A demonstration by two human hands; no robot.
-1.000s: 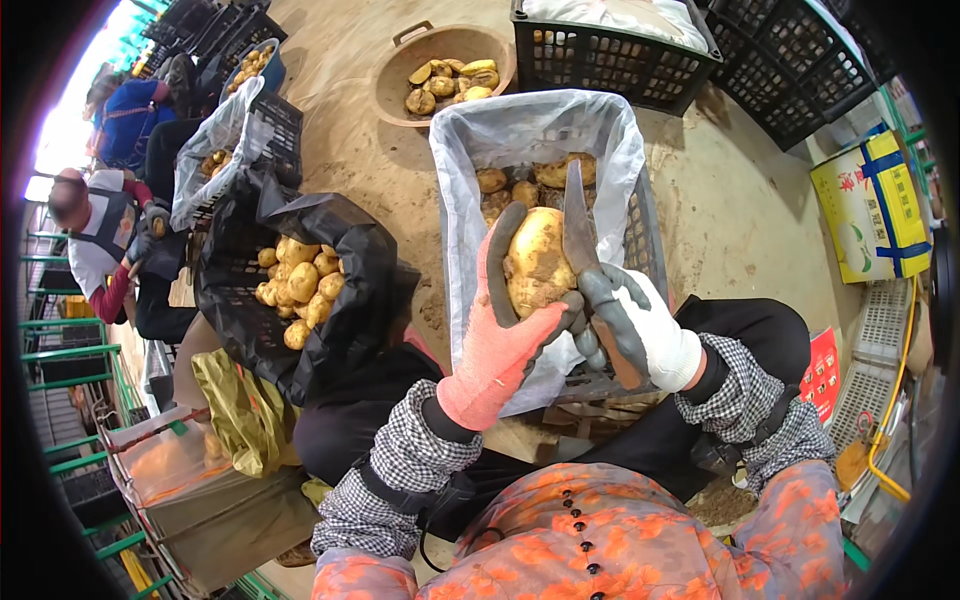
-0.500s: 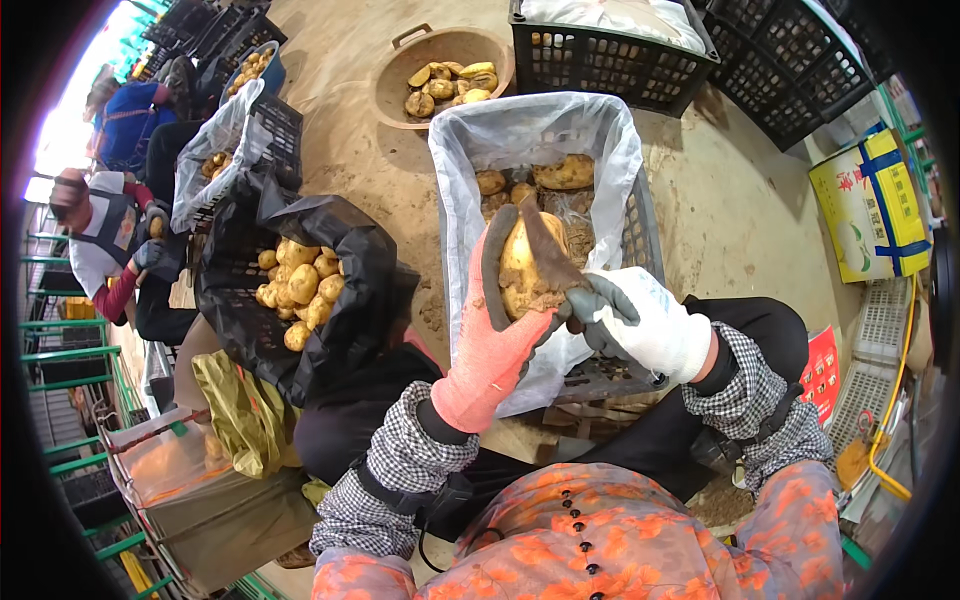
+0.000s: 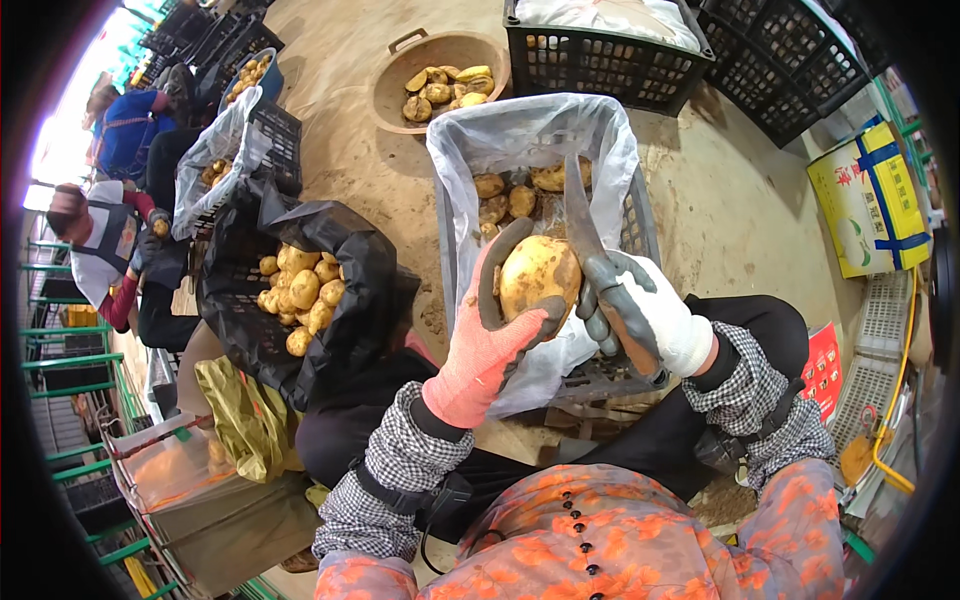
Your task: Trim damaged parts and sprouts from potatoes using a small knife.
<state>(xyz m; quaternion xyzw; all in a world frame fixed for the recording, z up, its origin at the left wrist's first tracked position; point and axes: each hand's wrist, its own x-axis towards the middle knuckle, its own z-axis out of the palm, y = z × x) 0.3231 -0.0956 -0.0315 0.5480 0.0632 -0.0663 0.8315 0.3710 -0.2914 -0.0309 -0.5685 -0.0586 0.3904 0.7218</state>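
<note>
A large yellow potato (image 3: 540,276) with brown dirt spots is gripped in my left hand (image 3: 482,335), which wears a pink glove with dark coated fingers. My right hand (image 3: 640,312), in a white glove with grey fingers, is closed round the wooden handle of a knife (image 3: 580,208). Its blade points away from me, just right of the potato. Both hands are over the near part of a black crate (image 3: 641,215) lined with a clear plastic bag (image 3: 470,125). Several dirty potatoes (image 3: 521,200) lie inside the crate.
On the left stands a black-lined crate (image 3: 345,240) of clean potatoes (image 3: 303,288). A brown basin (image 3: 490,50) with potatoes is at the far side, beside black crates (image 3: 600,72). A yellow carton (image 3: 868,205) stands right. A co-worker (image 3: 105,240) sits at left.
The knife has swung from lying across the potato to its right side, blade pointing away. The potato is turned, showing a rounder face, and more potatoes show in the crate.
</note>
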